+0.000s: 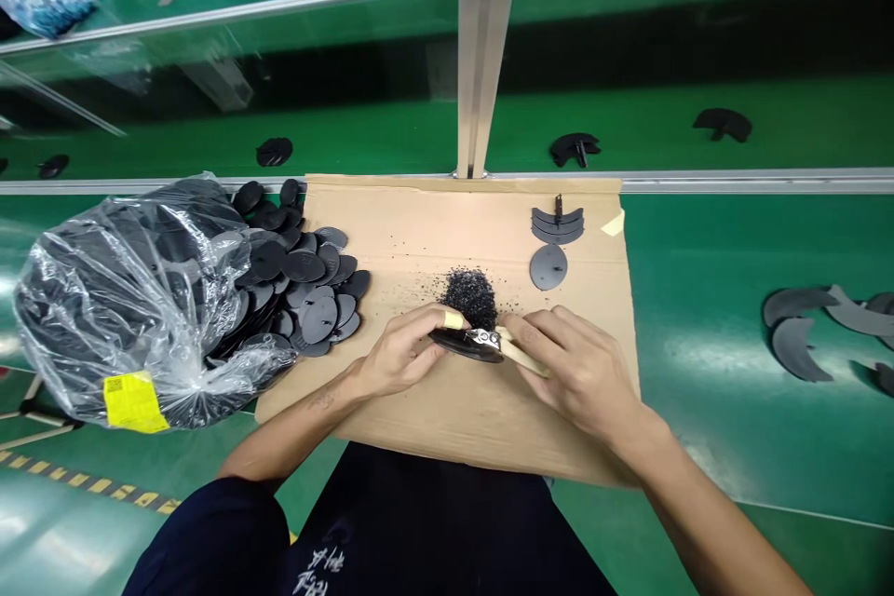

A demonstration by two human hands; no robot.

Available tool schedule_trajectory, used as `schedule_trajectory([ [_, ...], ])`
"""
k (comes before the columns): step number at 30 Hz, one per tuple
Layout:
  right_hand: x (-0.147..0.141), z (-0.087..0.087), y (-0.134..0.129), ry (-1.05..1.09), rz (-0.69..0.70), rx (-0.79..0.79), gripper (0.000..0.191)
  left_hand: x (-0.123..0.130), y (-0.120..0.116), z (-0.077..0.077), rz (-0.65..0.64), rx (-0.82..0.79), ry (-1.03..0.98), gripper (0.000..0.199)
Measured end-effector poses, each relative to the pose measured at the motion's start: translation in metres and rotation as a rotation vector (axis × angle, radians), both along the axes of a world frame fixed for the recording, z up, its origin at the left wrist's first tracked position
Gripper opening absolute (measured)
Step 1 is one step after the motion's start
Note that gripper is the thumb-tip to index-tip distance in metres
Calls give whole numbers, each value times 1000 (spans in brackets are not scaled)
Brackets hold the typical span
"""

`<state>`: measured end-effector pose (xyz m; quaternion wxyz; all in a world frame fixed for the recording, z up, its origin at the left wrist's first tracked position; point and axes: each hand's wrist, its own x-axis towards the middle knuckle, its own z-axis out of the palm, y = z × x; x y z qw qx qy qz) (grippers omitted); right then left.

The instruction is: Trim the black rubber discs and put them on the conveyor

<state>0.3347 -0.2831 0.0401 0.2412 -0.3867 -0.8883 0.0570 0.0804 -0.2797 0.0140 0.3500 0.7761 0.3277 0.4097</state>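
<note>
Over the middle of the cardboard sheet (pixel 433 419), the left hand (pixel 401 352) pinches a tilted black plastic disc (pixel 455 346) by its edge, while the right hand (pixel 576 371) is wrapped around the cream handles of a pair of nippers (pixel 522 354), whose metal head lies against that disc; the jaws are too small and shadowed to tell whether they bite or merely touch. The nearest risk seems to be a slip: if the disc turns in that narrow pinch, the blades could gouge its face or catch the left fingertips close by, only one of which has a visible yellow wrap (pixel 453 319). Just beyond sits a mound of black chips (pixel 469 293); a sleeve or dropped part might scatter it, and grit could scuff finished faces. To the right, a flat disc (pixel 548 267) and a curved piece (pixel 557 227) lie where a wide elbow might nudge them. To the left, a loose heap of discs (pixel 318 317) spills from a clear plastic bag (pixel 126 298) and overlaps the cardboard, so one pull could send several sliding across the green bench (pixel 691 247).
</note>
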Motion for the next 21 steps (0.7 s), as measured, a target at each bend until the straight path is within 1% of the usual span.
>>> schedule_trajectory([
  [3, 1, 0, 2, -22, -5, 2, 20, 5, -2, -4, 19, 11, -48, 19],
  [7, 9, -2, 9, 101, 13, -87, 23, 7, -2, -5, 85, -48, -33, 19],
  [10, 21, -11, 9, 179, -10, -126, 24, -5, 6, 0, 123, -82, 68, 23],
  [12, 31, -25, 6, 159, -48, -85, 25, -22, 18, 7, 141, -39, 154, 25],
  [13, 36, -34, 4, 124, -61, -65, 26, -32, 27, 11, 147, -2, 204, 25],
  [15, 44, -53, 1, 64, -136, -14, 30, -55, 51, 20, 155, 83, 323, 24],
  [17, 49, -68, -3, 27, -188, 27, 37, -76, 85, 29, 191, 152, 488, 24],
  [18, 50, -73, -5, 15, -204, 43, 40, -86, 105, 33, 236, 166, 587, 25],
  [19, 51, -77, -6, 7, -211, 60, 41, -94, 127, 37, 311, 161, 702, 25],
  [20, 51, -79, -7, 5, -217, 80, 42, -101, 150, 39, 420, 146, 804, 28],
  [21, 51, -81, -7, 6, -219, 101, 42, -106, 172, 41, 484, 145, 828, 33],
])
